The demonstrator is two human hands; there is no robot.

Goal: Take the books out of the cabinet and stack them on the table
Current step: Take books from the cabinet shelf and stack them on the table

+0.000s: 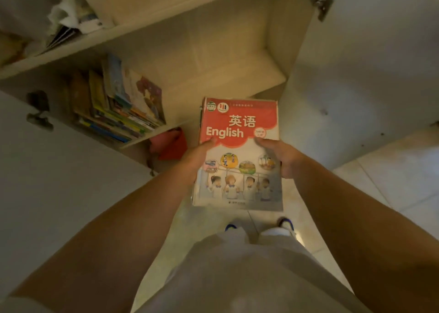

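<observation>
Item: books (238, 151), a small pile held flat in front of the open cabinet (237, 58), clear of its shelf and over the floor (392, 184), above the person's shoes. Top cover red and white, lettered "English"; edges of further volumes show beneath at the upper and left sides (count not legible). Left hand (197, 158): clamped on the pile's left edge, thumb lying across the cover, fingers hidden under the pile. Right hand (282, 158): clamped on the right edge in the same manner, thumb on top. Remaining stock: row (118, 103) of thin colourful books on the lower shelf at left, leaning to one side, the outermost tipped well over; papers (69, 20) on the shelf above, blurred. A red object (171, 144) lies low beside the left wrist, identity unclear. Doors: right door (368, 70) swung wide; left door (59, 170) open beside the left arm. Table: not in view. Risks, as judged: the pile is gripped only at its two sides, so a lower volume could slide out if the pile tilts during the turn toward the table; glossy covers would favour this. The open doors stand near both elbows and could be struck when turning away. The leaning row may topple further, lacking support on its open side.
</observation>
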